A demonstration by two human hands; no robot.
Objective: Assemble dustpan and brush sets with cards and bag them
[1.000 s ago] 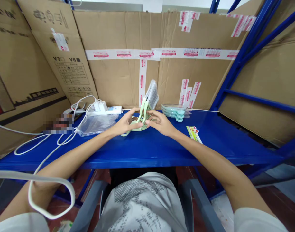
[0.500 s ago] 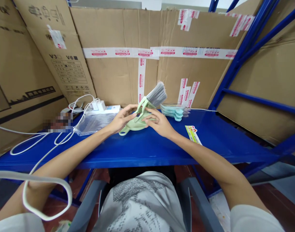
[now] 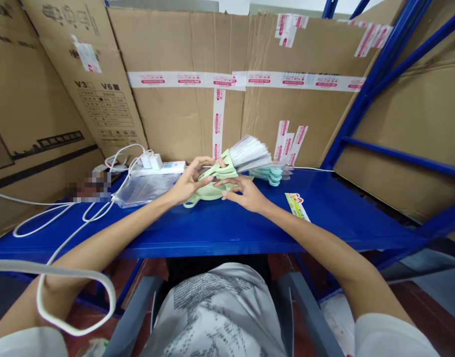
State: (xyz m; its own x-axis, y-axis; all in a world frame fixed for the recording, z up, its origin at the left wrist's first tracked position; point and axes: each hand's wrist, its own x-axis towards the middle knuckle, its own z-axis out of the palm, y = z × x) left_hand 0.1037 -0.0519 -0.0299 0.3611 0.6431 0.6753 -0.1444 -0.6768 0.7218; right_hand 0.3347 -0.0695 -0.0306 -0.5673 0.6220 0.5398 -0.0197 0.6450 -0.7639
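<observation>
A small green brush with pale grey bristles is tilted up to the right above a green dustpan, whose looped handle end rests toward the left. My left hand grips the brush by its handle, thumb and fingers round it. Closed at the brush's lower edge, over the dustpan, is my right hand; its fingertips touch the green plastic. Part of the dustpan is hidden behind my hands and the brush.
Teal plastic pieces lie behind my right hand. A printed card is on the blue table. Clear plastic bags, a power strip and white cables are at the left. Cardboard stands behind.
The brush has turned and tipped lower to the right, its bristles now fanned and facing more toward the camera. My right hand's fingers have shifted slightly along the green plastic.
</observation>
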